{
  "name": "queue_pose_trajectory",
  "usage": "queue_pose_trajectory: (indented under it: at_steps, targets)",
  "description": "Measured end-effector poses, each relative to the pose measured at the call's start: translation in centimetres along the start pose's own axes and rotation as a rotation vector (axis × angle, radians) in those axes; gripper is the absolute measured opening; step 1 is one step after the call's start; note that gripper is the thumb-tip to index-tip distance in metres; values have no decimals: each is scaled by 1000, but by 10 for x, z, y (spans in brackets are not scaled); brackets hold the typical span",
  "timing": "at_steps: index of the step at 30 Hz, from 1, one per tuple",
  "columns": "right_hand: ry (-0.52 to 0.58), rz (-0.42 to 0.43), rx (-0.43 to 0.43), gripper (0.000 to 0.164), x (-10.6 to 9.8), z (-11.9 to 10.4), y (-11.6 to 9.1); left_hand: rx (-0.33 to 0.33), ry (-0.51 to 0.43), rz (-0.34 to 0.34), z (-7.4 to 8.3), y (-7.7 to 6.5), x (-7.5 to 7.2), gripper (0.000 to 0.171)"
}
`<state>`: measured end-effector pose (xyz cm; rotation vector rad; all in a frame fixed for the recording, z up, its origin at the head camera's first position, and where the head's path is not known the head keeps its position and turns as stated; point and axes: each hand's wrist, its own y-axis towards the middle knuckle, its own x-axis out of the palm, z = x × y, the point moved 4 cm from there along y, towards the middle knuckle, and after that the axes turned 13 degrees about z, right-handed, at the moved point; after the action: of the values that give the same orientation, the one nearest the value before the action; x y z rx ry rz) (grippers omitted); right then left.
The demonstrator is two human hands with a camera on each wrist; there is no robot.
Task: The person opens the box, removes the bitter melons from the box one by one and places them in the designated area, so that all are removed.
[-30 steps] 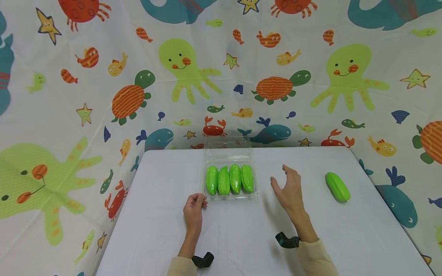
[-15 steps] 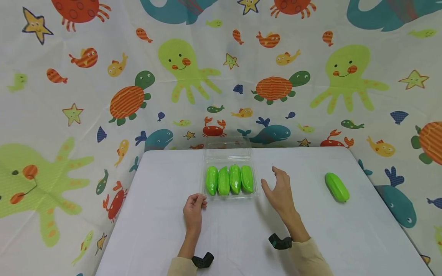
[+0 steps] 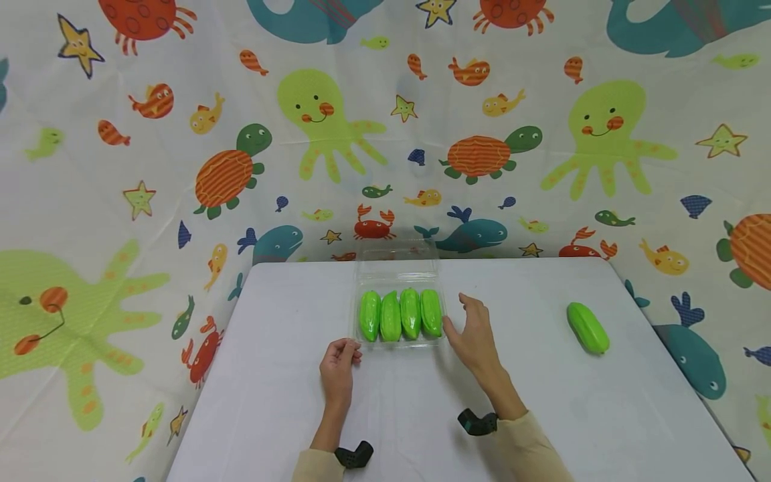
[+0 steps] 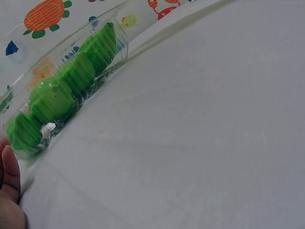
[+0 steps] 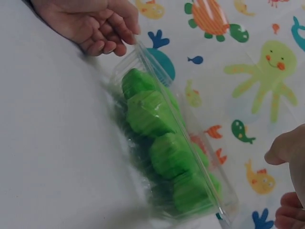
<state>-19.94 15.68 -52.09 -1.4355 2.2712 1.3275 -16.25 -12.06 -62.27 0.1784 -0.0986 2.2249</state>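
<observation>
A clear plastic clamshell box (image 3: 402, 344) lies with its lid raised at the back, near the table's far edge. Several bright green, cucumber-like vegetables (image 3: 390, 317) sit side by side in it, lengthwise. At the box's near left corner, my left hand (image 3: 337, 368) pinches the rim between thumb and curled fingers; the right wrist view also shows this left hand (image 5: 102, 26). Beside the box's right edge is my right hand (image 3: 476, 338), thumb and fingers spread apart, holding nothing. Whether its thumb touches the rim I cannot tell.
One more green vegetable (image 3: 588, 328) of the same kind lies slanted on the right of the white-covered table (image 3: 259, 402). Behind and around the table hangs a cloth (image 3: 349, 100) printed with sea animals.
My right hand has moved left, from between the lone vegetable and the box to the box's right edge. My left hand has stayed at the corner.
</observation>
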Motion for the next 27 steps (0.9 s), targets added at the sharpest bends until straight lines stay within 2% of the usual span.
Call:
queue_pose_trajectory:
  at_steps: [11, 16, 20, 23, 27]
  targets:
    - [22, 9, -44, 57, 17, -2, -5, -24, 30, -10, 0, 0, -1, 20]
    - [23, -12, -52, 57, 24, -1, -8, -28, 39, -14, 17, -7, -1, 18]
    - [10, -50, -46, 57, 29, -1, -8, -2, 37, -16, 31, -14, 0, 19]
    - [0, -70, -35, 56, 32, -1, -8, 17, 28, -17, 31, -14, 1, 19]
    - [-16, -83, -41, 55, 35, -3, -8, 9, 10, -12, 31, -14, 1, 17]
